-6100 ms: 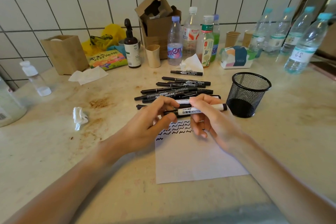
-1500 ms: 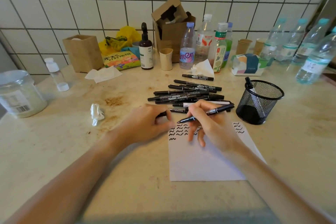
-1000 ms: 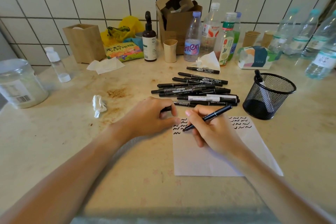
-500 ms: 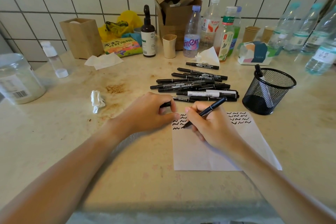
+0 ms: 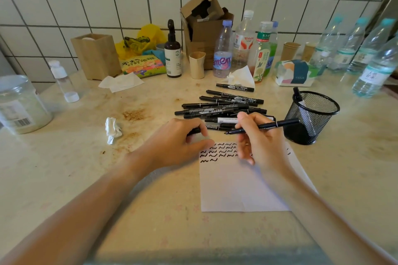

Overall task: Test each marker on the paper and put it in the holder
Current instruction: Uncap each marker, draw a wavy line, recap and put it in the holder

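A white tiled wall stood behind a pale stone counter (image 5: 64,178), and bottles, a cardboard box (image 5: 204,26) and a tissue pack (image 5: 295,73) lined the counter's back edge. A sheet of white paper (image 5: 237,189) lay near the front edge, with rows of short black squiggles (image 5: 217,150) along its top.

The right hand (image 5: 260,142) pinched a black marker (image 5: 262,127) between thumb and fingers. The marker lay almost flat in the air, its bare tip pointing left, lifted above the squiggles and not touching the paper. The left hand (image 5: 178,146) rested at the paper's top left corner, its fingers curled round a small black thing (image 5: 195,131), most likely the marker's cap.

A pile of black markers (image 5: 221,106) waited just behind the hands. The black mesh holder (image 5: 310,116) stood to the right of the pile, near the paper's top right corner, with one marker (image 5: 298,95) standing in it.

The testing of this marker looked about done. The next move would be to push the cap onto the tip, then carry the marker right and drop it into the holder. Many markers were still left to test.
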